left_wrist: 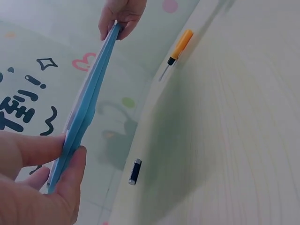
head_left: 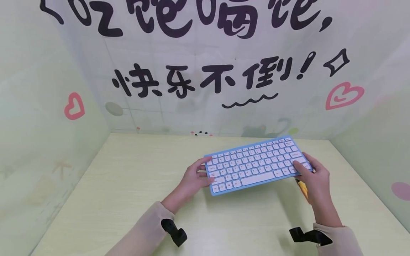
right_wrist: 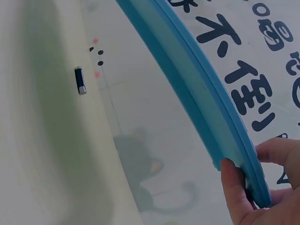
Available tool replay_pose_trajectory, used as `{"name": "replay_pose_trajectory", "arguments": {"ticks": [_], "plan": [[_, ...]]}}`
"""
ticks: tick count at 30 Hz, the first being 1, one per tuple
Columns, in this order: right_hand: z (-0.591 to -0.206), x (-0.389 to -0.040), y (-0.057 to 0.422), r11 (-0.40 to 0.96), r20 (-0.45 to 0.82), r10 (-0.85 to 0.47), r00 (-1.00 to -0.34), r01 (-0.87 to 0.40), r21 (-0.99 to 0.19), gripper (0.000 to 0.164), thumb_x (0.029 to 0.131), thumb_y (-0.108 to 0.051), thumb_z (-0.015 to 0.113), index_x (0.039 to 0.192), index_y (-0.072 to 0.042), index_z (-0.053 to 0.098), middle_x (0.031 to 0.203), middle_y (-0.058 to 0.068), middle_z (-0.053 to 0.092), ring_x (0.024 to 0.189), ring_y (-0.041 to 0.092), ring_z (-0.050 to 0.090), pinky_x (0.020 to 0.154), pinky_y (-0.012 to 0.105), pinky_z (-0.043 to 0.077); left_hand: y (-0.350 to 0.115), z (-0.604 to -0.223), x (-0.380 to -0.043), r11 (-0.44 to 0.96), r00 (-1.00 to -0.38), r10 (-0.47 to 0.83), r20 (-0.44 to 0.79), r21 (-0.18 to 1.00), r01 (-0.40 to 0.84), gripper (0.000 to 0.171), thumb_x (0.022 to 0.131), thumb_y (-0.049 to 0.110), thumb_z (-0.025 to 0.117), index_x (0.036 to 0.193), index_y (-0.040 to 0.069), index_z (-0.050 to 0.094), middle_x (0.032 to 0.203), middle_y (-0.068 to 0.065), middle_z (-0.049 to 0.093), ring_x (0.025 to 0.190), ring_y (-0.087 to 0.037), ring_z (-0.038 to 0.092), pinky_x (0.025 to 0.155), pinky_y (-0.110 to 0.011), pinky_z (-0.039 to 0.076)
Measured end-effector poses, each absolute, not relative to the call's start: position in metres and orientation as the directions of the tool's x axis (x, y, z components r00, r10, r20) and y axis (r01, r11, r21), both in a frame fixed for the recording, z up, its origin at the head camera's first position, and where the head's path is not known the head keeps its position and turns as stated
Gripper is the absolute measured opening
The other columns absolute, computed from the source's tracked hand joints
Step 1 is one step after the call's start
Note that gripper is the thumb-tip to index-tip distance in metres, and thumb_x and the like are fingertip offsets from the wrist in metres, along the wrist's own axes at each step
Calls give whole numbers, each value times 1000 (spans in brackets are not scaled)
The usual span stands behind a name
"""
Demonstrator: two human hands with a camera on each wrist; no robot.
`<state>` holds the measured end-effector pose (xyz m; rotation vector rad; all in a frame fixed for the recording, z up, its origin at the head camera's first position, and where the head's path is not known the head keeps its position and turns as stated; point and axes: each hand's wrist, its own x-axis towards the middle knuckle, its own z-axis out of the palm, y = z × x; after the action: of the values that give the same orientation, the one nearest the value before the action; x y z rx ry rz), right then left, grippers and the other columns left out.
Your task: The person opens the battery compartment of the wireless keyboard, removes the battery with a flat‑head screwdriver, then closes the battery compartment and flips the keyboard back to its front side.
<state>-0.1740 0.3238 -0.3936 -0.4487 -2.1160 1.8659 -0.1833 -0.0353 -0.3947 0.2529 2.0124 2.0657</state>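
A blue keyboard (head_left: 253,165) with white keys is held up over the table, its keys facing the head camera. My left hand (head_left: 193,177) pinches its left end, and my right hand (head_left: 315,177) grips the right end with the thumb on the keys. From the left wrist, the keyboard (left_wrist: 89,108) appears edge-on, its end between thumb and fingers. Its blue underside (right_wrist: 187,79) faces the right wrist camera. On the table below lies a screwdriver (left_wrist: 182,44) with an orange handle, partly hidden by the right hand in the head view.
A small dark battery (left_wrist: 135,172) with a silvery end lies near the table's back edge. The pale wooden table (head_left: 128,185) is enclosed by a back wall (head_left: 179,113) with black lettering and by side walls. The keyboard's shadow falls on the tabletop.
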Motion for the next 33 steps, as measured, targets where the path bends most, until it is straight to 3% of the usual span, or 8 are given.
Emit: {"name": "replay_pose_trajectory", "arguments": {"ticks": [6,12,17,26,33], "plan": [[-450,-195,364,348,16,250,-968,75,-934,77,79,-41,68,140,-7,35,121,14,41,80,22,65,67,30,53,-39,-399,-187,112,-960,273,-68,993,-38,64,79,-9,64,135,14,45,107,-14,47,96,-25,52,73,-30,52],[-417,-168,337,525,-87,176,-980,168,-834,74,84,-35,66,135,8,34,117,23,45,82,18,59,67,24,52,-39,-405,-188,257,-957,276,-94,966,-20,65,76,-7,68,134,14,47,105,-11,49,99,-26,50,78,-32,48],[-395,-151,322,681,-127,124,-984,178,-710,63,86,-26,64,127,16,39,106,26,53,90,27,54,66,25,49,-37,-411,-186,320,-951,284,-124,947,-28,65,74,-6,70,133,13,48,102,-9,51,96,-25,49,79,-34,46],[-400,-147,324,728,-166,118,-979,199,-656,61,83,-24,68,120,18,45,101,28,57,90,33,54,67,32,48,-35,-421,-185,368,-939,304,-160,929,-39,65,75,-3,70,133,11,47,98,-8,52,91,-22,49,75,-33,46],[-409,-150,322,740,-141,104,-984,172,-650,56,81,-18,70,115,20,48,100,28,58,92,36,55,65,29,47,-33,-425,-190,386,-945,273,-179,920,-63,63,76,-3,70,132,11,46,97,-8,51,89,-21,51,76,-32,47]]}}
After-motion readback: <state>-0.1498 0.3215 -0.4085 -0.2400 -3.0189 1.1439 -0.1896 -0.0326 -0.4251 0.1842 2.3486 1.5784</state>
